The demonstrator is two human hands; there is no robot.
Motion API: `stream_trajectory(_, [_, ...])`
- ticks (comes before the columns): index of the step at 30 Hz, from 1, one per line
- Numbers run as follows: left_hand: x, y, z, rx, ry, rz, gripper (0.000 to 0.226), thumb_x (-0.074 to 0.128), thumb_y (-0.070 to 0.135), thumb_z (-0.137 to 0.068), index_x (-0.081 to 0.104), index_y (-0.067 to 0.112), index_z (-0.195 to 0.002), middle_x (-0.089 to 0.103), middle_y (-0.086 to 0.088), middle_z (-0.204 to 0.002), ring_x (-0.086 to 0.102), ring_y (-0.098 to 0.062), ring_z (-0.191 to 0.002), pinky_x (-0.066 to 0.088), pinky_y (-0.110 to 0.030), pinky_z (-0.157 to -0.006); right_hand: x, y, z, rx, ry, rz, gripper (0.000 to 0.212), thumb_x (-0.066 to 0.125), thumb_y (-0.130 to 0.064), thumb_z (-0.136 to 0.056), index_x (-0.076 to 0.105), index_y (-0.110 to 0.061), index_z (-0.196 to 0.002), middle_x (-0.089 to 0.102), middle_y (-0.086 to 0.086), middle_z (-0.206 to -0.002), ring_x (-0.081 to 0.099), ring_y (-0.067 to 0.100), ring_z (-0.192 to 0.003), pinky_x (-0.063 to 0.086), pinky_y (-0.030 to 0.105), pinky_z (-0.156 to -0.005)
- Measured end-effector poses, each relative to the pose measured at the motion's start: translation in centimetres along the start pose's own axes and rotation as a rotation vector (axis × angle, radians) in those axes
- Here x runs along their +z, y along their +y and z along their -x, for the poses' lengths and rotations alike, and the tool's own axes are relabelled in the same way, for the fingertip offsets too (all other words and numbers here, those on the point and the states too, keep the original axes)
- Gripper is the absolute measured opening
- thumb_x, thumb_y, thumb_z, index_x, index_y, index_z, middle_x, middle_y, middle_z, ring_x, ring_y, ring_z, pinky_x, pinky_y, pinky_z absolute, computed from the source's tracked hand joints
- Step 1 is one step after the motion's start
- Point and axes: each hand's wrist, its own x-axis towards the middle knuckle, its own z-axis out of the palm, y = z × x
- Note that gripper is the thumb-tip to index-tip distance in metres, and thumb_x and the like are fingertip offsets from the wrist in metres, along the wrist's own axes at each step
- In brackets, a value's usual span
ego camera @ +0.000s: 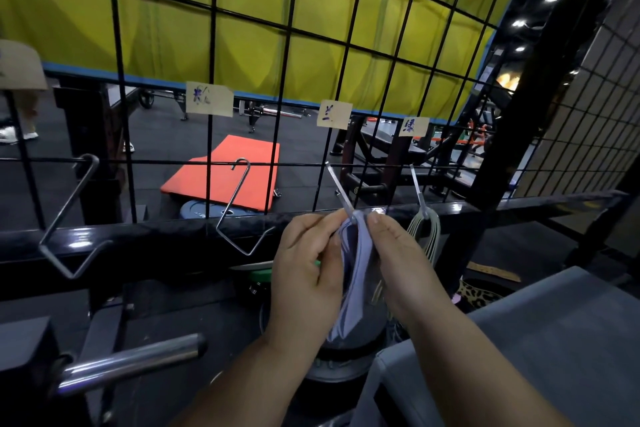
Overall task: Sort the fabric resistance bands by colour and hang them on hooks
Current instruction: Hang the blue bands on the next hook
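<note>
Head view: left hand [308,270] and right hand [398,253] both pinch the top of the blue bands [353,274] at the lower end of the middle hook [341,191] on the grid [214,45]; whether they are hooked on is unclear; green bands [424,232] hang on the right hook [419,191]; a left hook [239,204] hangs beside.

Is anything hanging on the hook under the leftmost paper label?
No, the hook under the leftmost label hangs bare, with nothing looped on its wire.
</note>
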Motion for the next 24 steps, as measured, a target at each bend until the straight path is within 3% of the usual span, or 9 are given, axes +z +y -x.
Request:
stream_trajectory(3, [0.3,0.4,0.0,-0.024,0.0,0.042,0.031,0.051,0.019,-0.093,0.062,0.028,-0.121,0.051,0.017,-0.113,0.053,0.004,-0.106,0.039,-0.006,-0.089,-0.2,-0.2,-0.1,-0.016,0.008,0.019,0.029,0.046,-0.03,-0.102,0.067,-0.012,-0.11,0.073,0.011,-0.103,0.068,0.028,-0.101,0.052,0.041,-0.091])
stream_trajectory(9, [0.6,0.5,0.0,-0.001,0.035,-0.069,0.04,0.049,0.031,-0.09,0.064,0.017,-0.124,0.048,0.024,-0.113,0.046,0.013,-0.108,0.035,-0.003,-0.091,-0.3,-0.5,-0.1,-0.011,-0.032,0.023,0.027,0.048,-0.033,-0.101,0.071,-0.017,-0.104,0.072,0.014,-0.102,0.067,0.032,-0.097,0.051,0.051,-0.095])
stream_trajectory(11, [0.4,0.7,-0.1,-0.027,0.064,-0.062,0.033,0.054,0.027,-0.09,0.061,0.035,-0.121,0.057,0.02,-0.108,0.052,0.007,-0.105,0.039,-0.006,-0.087,-0.1,-0.4,-0.1,-0.016,-0.045,0.015,0.028,0.05,-0.034,-0.101,0.07,-0.015,-0.105,0.072,0.015,-0.102,0.067,0.032,-0.096,0.051,0.05,-0.094])
stream_trajectory(12, [0.3,1.0,-0.1,-0.048,0.079,-0.025,0.034,0.057,0.026,-0.089,0.055,0.05,-0.113,0.059,0.019,-0.103,0.056,0.002,-0.098,0.043,-0.008,-0.081,0.0,-0.3,-0.1,-0.017,-0.042,0.001,0.03,0.051,-0.035,-0.099,0.068,-0.012,-0.106,0.071,0.017,-0.103,0.066,0.034,-0.098,0.051,0.05,-0.094])
stream_trajectory(14, [0.1,1.1,-0.2,-0.068,0.099,0.022,0.04,0.061,0.023,-0.086,0.048,0.06,-0.096,0.059,0.021,-0.096,0.059,-0.001,-0.085,0.046,-0.011,-0.069,0.2,-0.2,0.0,-0.013,-0.033,-0.035,0.04,0.055,-0.042,-0.09,0.068,-0.008,-0.108,0.071,0.018,-0.105,0.066,0.035,-0.101,0.051,0.049,-0.095])
stream_trajectory(16, [0.0,0.6,-0.2,-0.034,0.104,-0.025,0.033,0.061,0.021,-0.088,0.053,0.052,-0.092,0.06,0.019,-0.092,0.059,-0.003,-0.083,0.047,-0.016,-0.069,0.4,0.0,0.0,-0.008,-0.039,-0.072,0.049,0.056,-0.044,-0.084,0.067,-0.005,-0.11,0.07,0.021,-0.108,0.064,0.039,-0.107,0.048,0.052,-0.1])
stream_trajectory(18, [0.0,-0.3,0.1,-0.014,0.102,-0.071,0.01,0.059,0.024,-0.089,0.063,0.03,-0.095,0.061,0.015,-0.097,0.058,-0.003,-0.092,0.047,-0.017,-0.078,0.5,0.2,0.0,-0.011,-0.045,-0.096,0.049,0.055,-0.044,-0.085,0.067,-0.004,-0.112,0.069,0.022,-0.11,0.062,0.041,-0.111,0.046,0.054,-0.102])
stream_trajectory(20, [0.1,-0.9,0.2,-0.015,0.12,-0.072,0.018,0.056,0.028,-0.089,0.068,0.018,-0.098,0.063,0.01,-0.103,0.057,0.0,-0.1,0.042,-0.009,-0.085,0.4,0.3,-0.1,-0.002,-0.043,-0.124,0.046,0.053,-0.04,-0.088,0.068,-0.004,-0.112,0.069,0.022,-0.111,0.062,0.041,-0.111,0.047,0.052,-0.102])
stream_trajectory(24, [0.3,-0.4,0.1,0.017,0.148,-0.042,0.022,0.056,0.027,-0.088,0.071,0.016,-0.1,0.063,0.008,-0.106,0.051,0.014,-0.106,0.036,-0.003,-0.091,0.1,0.0,-0.1,0.028,-0.062,-0.156,0.035,0.044,-0.028,-0.101,0.068,-0.004,-0.111,0.072,0.017,-0.106,0.069,0.03,-0.099,0.055,0.04,-0.09])
